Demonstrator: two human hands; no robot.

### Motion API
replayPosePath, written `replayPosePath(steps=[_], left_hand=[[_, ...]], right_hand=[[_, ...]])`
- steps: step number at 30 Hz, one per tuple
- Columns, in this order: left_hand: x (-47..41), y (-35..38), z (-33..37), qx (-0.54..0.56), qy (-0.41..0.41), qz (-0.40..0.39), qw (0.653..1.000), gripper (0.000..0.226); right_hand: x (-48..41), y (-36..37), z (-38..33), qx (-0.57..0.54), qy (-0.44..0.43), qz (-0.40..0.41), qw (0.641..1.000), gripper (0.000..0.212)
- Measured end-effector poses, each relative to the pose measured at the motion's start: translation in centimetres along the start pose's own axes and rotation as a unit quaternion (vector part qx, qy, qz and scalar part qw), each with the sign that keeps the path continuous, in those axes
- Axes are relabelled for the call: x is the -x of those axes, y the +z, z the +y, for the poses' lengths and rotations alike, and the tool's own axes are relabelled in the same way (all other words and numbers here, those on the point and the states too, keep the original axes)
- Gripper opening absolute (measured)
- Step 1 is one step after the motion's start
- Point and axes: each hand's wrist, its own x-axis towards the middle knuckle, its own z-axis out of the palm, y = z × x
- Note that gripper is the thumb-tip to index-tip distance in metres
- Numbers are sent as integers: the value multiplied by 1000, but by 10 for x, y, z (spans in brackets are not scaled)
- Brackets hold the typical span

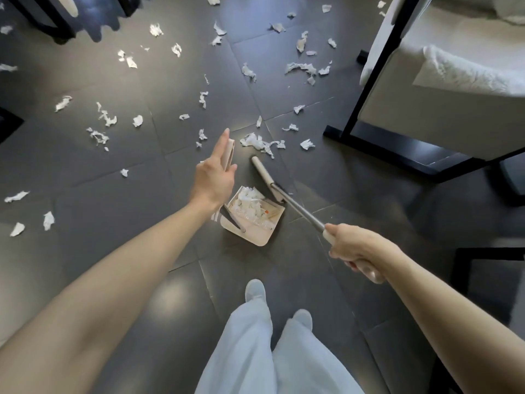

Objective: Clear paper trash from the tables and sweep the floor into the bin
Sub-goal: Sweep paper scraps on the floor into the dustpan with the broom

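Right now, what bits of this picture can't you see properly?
Head view:
- The bin: out of frame.
- The dustpan handle: its middle is hidden behind the left hand.
- The orange speck in the dustpan: too small to name.
- The dark furniture at top left: cut off by the edge.

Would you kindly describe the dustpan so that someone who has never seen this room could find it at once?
On the dark grey tiled floor, look just ahead of the person's pale shoes. There sits a beige plastic dustpan beside the head of the beige broom. Unlike the white paper scraps scattered loose around it, it is a shallow tray heaped with such scraps.
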Motion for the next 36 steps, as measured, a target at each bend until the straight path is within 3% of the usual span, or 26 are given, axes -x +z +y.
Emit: replayPosePath(steps=[4, 8, 12, 18, 25, 33, 36], left_hand=[[-15, 0, 3, 4, 6, 10, 1000, 70], [-27, -3, 6, 1, -10, 20, 1000, 69], [-46, 5, 18, -4, -40, 49, 998, 68], [-72, 8, 31, -19, -45, 67, 997, 68], [-105, 11, 36, -28, -60, 113, 991, 69], [-144, 1, 33, -35, -57, 91, 994, 69], [-157, -9, 27, -43, -51, 74, 995, 69]], right_hand=[[6, -14, 1, 21, -17, -57, 998, 53], [12, -49, 13, -5, -37, -82, 996, 34], [4, -93, 24, -19, -47, -87, 995, 31], [-20, -147, 41, -25, -80, -47, 995, 46], [-53, -190, 67, -141, -67, 19, 987, 69], [-93, -202, 70, -194, 14, 76, 978, 67], [-109, -192, 52, -149, 40, 87, 984, 47]])
